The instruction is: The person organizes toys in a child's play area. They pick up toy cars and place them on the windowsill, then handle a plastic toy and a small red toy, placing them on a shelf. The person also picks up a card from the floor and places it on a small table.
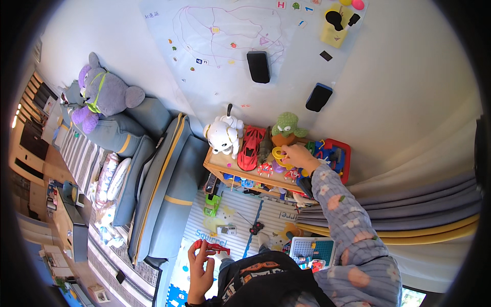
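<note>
Pale wall (409,66) rises behind a wooden shelf (220,162) crowded with toys. On its top the dog (223,135), red car (250,148) and green plush (288,124) already have places. My right hand (302,156) reaches among them, fingertips drawn close together at the yellow toy (276,153); whether they grip it or only touch it, I cannot tell. My left hand (201,276) pinches the red toy (214,247) between thumb and fingers, well apart from the shelf. I judge the handling partway: the red toy isn't set down, and the green car (211,204) sits on the mat (240,204).
</note>
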A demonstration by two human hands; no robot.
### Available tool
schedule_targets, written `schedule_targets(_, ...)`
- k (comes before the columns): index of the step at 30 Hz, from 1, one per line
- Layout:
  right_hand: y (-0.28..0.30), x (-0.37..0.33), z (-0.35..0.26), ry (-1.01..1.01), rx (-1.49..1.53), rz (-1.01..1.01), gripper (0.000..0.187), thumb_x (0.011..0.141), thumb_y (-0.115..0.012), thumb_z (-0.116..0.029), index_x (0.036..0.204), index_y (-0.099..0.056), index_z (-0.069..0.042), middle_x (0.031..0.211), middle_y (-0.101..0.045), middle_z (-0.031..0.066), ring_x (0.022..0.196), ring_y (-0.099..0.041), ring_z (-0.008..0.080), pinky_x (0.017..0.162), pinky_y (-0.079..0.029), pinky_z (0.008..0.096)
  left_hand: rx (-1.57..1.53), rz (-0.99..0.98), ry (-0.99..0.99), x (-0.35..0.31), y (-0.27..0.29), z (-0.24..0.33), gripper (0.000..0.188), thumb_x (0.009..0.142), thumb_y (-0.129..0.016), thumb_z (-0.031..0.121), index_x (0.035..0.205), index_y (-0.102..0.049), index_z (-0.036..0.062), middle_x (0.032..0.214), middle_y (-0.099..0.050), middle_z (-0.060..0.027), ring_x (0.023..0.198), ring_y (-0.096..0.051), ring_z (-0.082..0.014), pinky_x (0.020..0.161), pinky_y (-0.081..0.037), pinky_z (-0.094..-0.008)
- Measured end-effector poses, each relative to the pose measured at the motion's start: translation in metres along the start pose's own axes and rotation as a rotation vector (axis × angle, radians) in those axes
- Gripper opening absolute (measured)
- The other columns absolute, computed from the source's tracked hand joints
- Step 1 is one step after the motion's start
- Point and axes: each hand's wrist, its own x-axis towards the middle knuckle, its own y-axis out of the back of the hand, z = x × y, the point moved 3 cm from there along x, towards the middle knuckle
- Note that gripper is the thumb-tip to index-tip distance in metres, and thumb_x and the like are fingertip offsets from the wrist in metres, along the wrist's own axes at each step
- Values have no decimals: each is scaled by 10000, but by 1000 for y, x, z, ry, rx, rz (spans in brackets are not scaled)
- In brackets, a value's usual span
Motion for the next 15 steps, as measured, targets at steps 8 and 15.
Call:
schedule_targets(8,-22,15,2,-60,-209,-25,294,788,-649,-222,991,-550,-34,925,-641,170,836,-636,360,752,-497,437,23,39,7,-5,2,-5,551,861,-476,-80,1398,-399,12,1380,-315,-149,1048,-600,-224,823,-479,-289)
schedule_targets(15,-20,6,-3,64,-113,-43,284,802,-618,-217,995,-553,-18,901,-641,194,850,-644,371,723,-515,454,3,83,31,-10,7,-14,551,859,-476,-84,1396,-402,13,1387,-311,-148,1043,-603,-221,823,-477,-285)
